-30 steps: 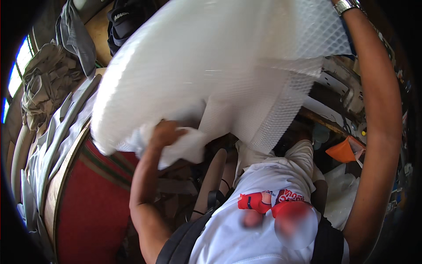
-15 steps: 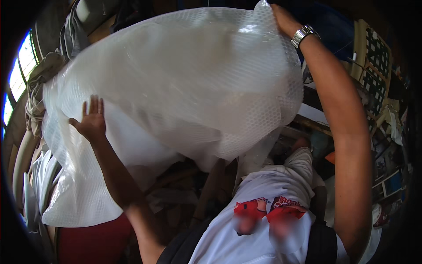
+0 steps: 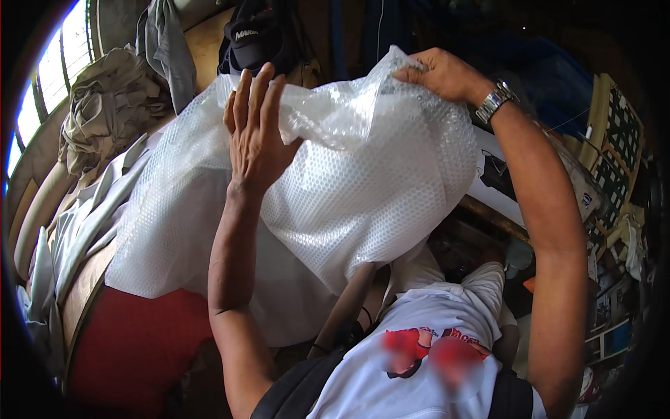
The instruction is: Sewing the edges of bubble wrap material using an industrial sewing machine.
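A large sheet of clear bubble wrap (image 3: 335, 216) hangs in folds in front of me, over my lap and toward the left. My right hand (image 3: 447, 73) pinches its top edge at the upper right, with a metal watch on that wrist. Over the upper left part of the sheet, my left hand (image 3: 258, 136) is open with its fingers stretched upward and its back showing. Whether its palm touches the wrap is hidden from view.
Crumpled beige cloth (image 3: 105, 115) and a hanging grey cloth (image 3: 167, 56) lie at the far left near a barred window. A red surface (image 3: 139, 342) is at the lower left. Behind the wrap sits a black bag (image 3: 255, 45). A lattice panel (image 3: 620, 143) stands at the right.
My left hand has moved up and to the right, from behind the wrap to in front of it. The raised sheet has dropped and bunched, and my right hand has lowered slightly with its edge.
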Demonstrator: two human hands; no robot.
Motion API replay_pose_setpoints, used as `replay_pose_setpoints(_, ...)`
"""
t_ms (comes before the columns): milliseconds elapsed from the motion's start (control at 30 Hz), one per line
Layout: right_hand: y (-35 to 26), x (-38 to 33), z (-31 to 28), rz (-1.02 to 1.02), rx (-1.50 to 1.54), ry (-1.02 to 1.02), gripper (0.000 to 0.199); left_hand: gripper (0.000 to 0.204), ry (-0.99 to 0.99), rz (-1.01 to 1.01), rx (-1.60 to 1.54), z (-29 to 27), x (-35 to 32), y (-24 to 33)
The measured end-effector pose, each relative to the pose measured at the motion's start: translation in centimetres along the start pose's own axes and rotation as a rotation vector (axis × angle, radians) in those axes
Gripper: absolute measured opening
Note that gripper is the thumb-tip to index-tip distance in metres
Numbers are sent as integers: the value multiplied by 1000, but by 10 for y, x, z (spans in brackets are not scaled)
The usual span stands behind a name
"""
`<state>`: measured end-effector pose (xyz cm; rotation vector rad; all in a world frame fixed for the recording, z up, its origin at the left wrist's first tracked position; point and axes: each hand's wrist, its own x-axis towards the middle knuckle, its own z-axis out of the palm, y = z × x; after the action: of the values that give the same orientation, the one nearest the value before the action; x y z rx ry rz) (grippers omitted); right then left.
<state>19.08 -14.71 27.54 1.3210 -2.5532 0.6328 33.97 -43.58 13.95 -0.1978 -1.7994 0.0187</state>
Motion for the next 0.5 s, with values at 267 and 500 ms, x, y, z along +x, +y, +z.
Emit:
replay_pose_setpoints(267, 25, -17, -10, 214, -465, 79, 47, 55, -551, -771, -742, -9, 46, -12)
replay_pose_setpoints(500, 19, -30, 23, 195, -461, 285, 30, 63, -643, -638, -889, -7, 32, -21)
